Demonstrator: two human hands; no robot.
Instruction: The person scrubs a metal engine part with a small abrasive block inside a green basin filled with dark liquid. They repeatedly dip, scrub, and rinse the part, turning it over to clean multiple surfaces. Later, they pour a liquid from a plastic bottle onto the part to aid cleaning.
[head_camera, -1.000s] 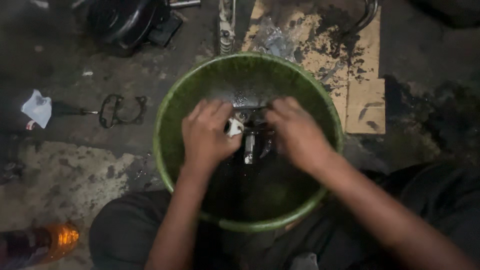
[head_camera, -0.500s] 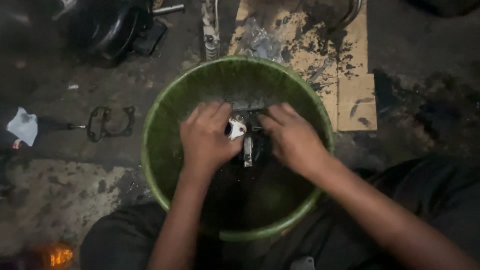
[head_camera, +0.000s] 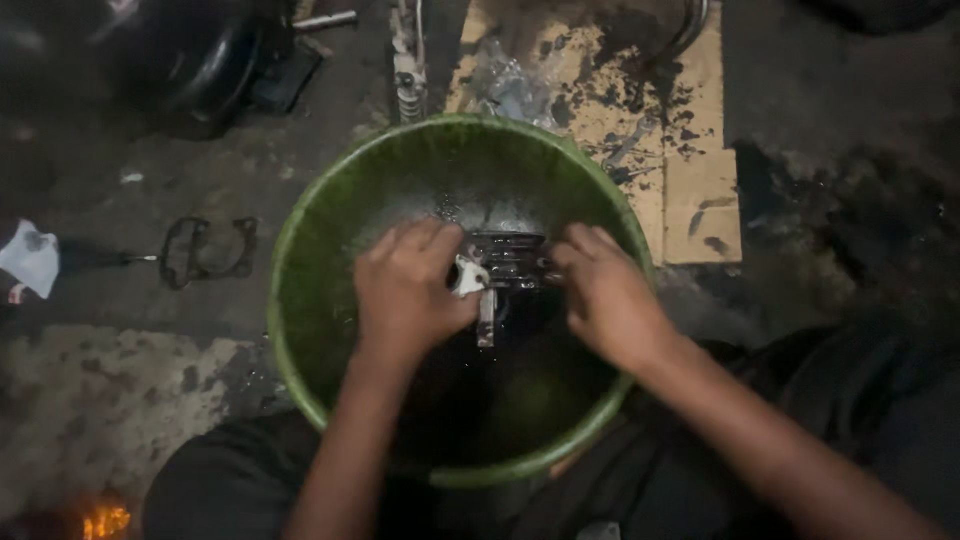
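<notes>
A green plastic basin (head_camera: 310, 300) sits between my knees, with dark liquid at its bottom. Inside it lies a finned metal engine part (head_camera: 508, 262) with a short metal stud hanging below it. My left hand (head_camera: 405, 290) is closed over the part's left side and pinches a small white piece (head_camera: 467, 277) against it. My right hand (head_camera: 610, 295) grips the part's right side. The underside of the part is hidden by both hands.
A black gasket (head_camera: 205, 250) lies on the stained floor to the left, beside a screwdriver (head_camera: 95, 258) and a white rag (head_camera: 30, 258). Oily cardboard (head_camera: 690, 150) lies behind the basin. A black housing (head_camera: 215, 60) and a coil spring (head_camera: 407, 75) sit at top left.
My right hand slid rightward off the middle, uncovering the part's fins. The view shifted, so the basin and floor items appear further left.
</notes>
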